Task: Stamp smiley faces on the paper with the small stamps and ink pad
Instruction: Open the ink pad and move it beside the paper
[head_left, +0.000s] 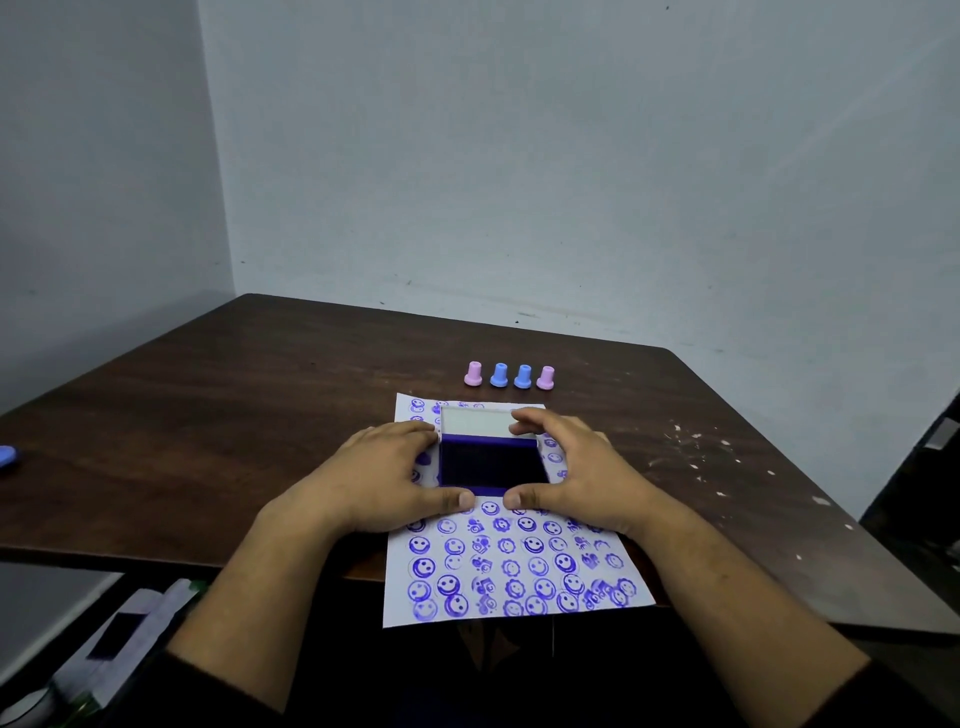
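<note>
Both hands (488, 478) hide ink pad's (491, 464) sides.

Sleeves: dark, pushed up past the forearms.
Forearms: bare.
Hands: left hand (387, 475) and right hand (576, 475) bare, no rings, no watch, nails short.

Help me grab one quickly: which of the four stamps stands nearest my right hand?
The pink stamp at the row's right end. It stands just beyond the right hand; the two blue stamps and the other pink stamp stand further left.
</note>
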